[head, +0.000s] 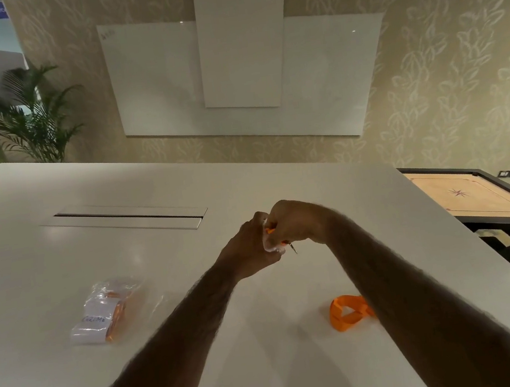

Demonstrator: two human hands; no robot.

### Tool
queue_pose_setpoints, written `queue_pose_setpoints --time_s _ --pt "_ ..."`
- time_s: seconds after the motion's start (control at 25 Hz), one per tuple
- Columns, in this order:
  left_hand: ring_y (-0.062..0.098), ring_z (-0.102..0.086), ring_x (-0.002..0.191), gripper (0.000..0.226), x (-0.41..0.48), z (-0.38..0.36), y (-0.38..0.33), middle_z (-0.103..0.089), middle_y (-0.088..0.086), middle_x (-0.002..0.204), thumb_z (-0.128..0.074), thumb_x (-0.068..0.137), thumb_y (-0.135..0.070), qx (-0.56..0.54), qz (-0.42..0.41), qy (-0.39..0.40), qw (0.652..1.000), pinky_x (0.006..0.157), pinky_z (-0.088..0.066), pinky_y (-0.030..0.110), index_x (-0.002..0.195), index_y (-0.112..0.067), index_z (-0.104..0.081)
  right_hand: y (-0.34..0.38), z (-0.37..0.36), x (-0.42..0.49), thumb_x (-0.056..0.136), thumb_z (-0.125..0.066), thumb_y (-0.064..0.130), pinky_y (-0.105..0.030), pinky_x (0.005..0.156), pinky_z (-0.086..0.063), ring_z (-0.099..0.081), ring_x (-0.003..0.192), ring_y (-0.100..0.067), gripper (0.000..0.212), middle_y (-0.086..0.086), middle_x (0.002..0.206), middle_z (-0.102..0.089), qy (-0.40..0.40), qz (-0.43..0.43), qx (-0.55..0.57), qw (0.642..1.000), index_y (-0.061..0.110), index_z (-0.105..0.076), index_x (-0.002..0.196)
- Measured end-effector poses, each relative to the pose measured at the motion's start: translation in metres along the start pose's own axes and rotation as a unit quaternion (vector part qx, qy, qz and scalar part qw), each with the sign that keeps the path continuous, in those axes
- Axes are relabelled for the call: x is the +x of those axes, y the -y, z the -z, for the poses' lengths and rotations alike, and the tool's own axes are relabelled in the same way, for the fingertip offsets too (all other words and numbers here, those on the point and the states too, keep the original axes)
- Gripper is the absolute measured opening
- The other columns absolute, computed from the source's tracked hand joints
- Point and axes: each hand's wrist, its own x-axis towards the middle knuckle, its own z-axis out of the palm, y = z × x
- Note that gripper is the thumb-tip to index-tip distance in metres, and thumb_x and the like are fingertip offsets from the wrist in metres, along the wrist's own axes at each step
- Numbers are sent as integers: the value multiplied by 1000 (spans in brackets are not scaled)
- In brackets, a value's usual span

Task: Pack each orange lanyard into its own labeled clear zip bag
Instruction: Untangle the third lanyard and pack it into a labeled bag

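White bench (63,265) carries packed zip bags (107,311) and a loose lanyard (350,312). Left hand (253,245) and right hand (292,221): each grip clamps the part-bagged lanyard (270,231).

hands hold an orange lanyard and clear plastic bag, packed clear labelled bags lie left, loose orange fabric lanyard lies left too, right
No: the head view shows the loose orange fabric lanyard by the right forearm on the white table. The packed clear labelled bags do lie left; the left hand and right hand do hold an orange lanyard and clear plastic bag.
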Motion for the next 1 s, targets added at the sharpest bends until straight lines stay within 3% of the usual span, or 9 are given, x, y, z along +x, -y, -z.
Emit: queue_pose_setpoints --time_s 0.08,0.16,0.36,0.48,0.6,0.68,0.8,0.92,1.0 --pt "10 -62 96 66 0 -1 0 -61 -13 107 -75 65 -52 -6 -8 -4 1000 77 -58 45 118 -31 -41 -2 -1 6 84 -67 5 -22 57 -41 -55 71 -19 21 -11 78 -63 -34 1 -48 998 -6 -73 101" --pt "10 -61 96 64 -1 -1 0 -60 -14 108 -78 67 -49 -11 -15 -8 1000 79 -58 45 118 -31 -43 -4 -2 13 88 -63 4 -28 62 -49 -61 77 -21 21 -15 90 -69 -87 -9 -38 995 -5 -72 104" --pt "9 -59 104 67 0 -2 -11 -56 -19 114 -76 67 -53 -10 -15 -31 999 80 -58 42 121 -38 -40 -5 -18 17 89 -60 10 -26 56 -46 -64 71 -22 12 -7 77 -64 -240 -44 -31 969 2 -65 81" --pt "8 -57 106 67 -2 2 -12 -52 -23 114 -76 69 -55 -5 -12 -51 999 79 -54 37 121 -38 -38 -2 -12 12 88 -58 9 -22 53 -43 -64 72 -21 18 -10 80 -69 -211 -23 33 977 -2 -71 83" --pt "12 -58 108 73 -3 5 -7 -55 -14 118 -78 69 -59 -9 -16 -63 998 83 -56 35 124 -34 -36 0 9 -5 86 -70 11 -20 59 -49 -66 82 -16 14 -6 98 -73 -228 -6 54 972 5 -75 98" --pt "12 -58 107 77 -4 6 -7 -55 -14 118 -76 67 -63 -20 -6 -75 997 86 -57 36 125 -36 -34 -3 17 -14 82 -79 10 -28 64 -60 -72 81 -21 19 -10 94 -74 -165 -48 72 982 5 -71 98" --pt "9 -59 106 82 0 7 -10 -56 -18 116 -78 62 -68 -29 15 -81 996 85 -58 37 124 -39 -34 -1 15 -19 82 -74 -4 -40 75 -64 -76 79 -31 13 -21 84 -75 -73 -83 83 990 -5 -72 95" --pt "11 -59 109 84 0 5 -13 -57 -14 121 -79 64 -67 -23 -1 -69 997 88 -58 40 127 -36 -34 -1 10 -12 86 -68 3 -28 68 -60 -72 69 -22 9 -13 80 -76 -156 -19 7 988 1 -76 87" --pt "13 -60 108 82 -2 3 -17 -58 -11 122 -79 65 -65 -20 -24 -64 997 87 -59 40 127 -33 -35 -2 9 -7 87 -65 11 -29 67 -55 -68 77 -19 12 -4 84 -73 -212 -10 -64 975 7 -75 81"
